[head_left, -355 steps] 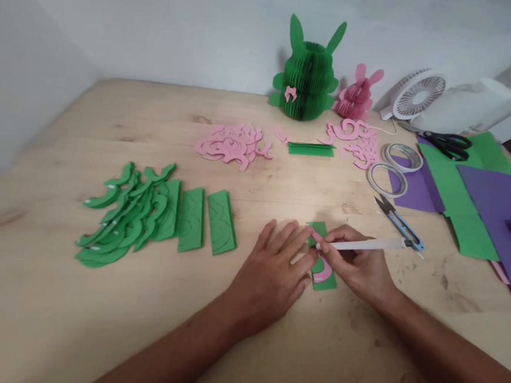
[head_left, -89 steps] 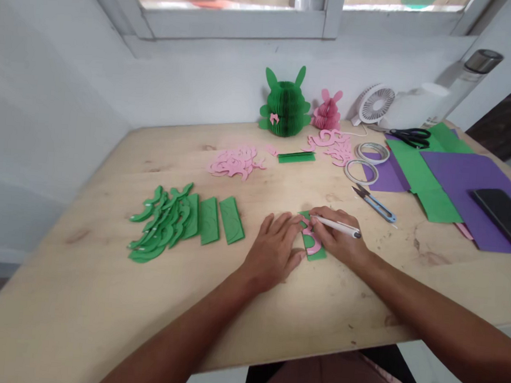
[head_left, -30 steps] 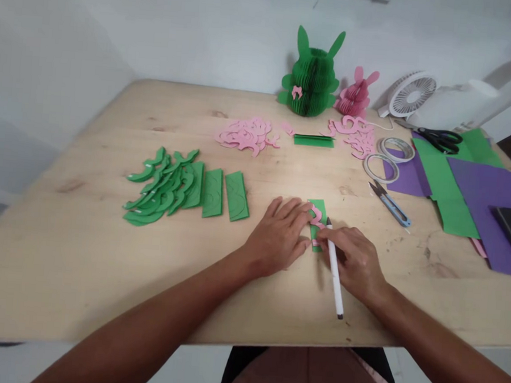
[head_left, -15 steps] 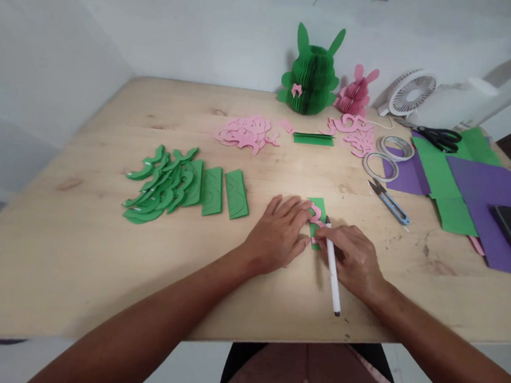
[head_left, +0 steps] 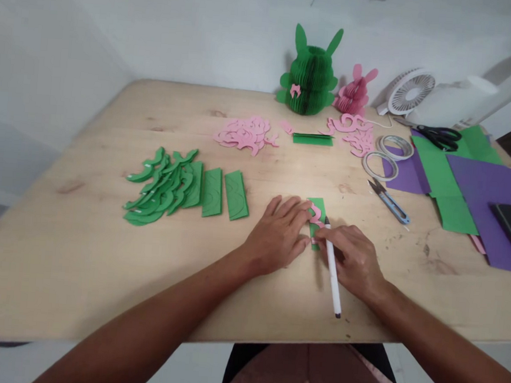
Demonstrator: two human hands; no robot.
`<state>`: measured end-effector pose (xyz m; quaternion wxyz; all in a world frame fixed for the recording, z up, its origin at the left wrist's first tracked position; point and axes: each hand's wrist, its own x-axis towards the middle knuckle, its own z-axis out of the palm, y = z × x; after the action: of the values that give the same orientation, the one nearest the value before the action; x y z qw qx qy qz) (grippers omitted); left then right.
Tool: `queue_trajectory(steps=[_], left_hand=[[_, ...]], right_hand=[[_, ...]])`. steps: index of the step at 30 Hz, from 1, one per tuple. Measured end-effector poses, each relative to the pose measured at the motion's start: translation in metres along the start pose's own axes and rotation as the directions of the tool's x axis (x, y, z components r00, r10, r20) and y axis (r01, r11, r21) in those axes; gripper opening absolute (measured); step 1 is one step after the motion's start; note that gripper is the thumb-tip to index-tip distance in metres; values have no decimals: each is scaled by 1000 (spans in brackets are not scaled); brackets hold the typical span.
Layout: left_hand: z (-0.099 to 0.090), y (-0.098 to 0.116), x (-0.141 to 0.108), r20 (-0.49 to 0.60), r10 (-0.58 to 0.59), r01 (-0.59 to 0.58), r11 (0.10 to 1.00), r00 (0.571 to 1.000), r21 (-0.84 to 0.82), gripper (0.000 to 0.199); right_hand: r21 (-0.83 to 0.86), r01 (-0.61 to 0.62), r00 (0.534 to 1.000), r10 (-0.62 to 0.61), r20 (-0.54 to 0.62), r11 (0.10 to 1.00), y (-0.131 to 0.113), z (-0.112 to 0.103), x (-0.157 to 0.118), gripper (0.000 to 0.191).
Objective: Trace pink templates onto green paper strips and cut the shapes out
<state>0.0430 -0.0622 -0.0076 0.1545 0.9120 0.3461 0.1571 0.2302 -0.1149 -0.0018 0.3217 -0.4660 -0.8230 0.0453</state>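
Wht pen (head_left: 334, 274) in R grip (head_left: 353, 255).

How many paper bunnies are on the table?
2. The big green bunny stands at the back of the table, near the wall. The small pink bunny is to its right, before the white fan. Any hidden behind them wouldn't show.

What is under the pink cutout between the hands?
A green card lies under the pink cutout, showing at the top and bottom. The left hand and right hand cover parts of both; what the cutout hides cannot be seen.
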Motion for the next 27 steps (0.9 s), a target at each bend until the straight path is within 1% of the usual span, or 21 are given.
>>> queue_trajectory(steps=[10,22,27], left_hand=[[1,0,0,5,-6,6,1000,1000,15,35],[0,0,0,1,-6,6,1000,1000,-3,34],[-1,2,0,8,-16,16,1000,1000,-14,33]], right_hand=[[-5,-4,1000,4,6,1000,1,1,-2,18],[-7,0,1000,0,2,1000,2,2,-3,21],[-14,0,1000,0,18,1000,1,0,-2,22]])
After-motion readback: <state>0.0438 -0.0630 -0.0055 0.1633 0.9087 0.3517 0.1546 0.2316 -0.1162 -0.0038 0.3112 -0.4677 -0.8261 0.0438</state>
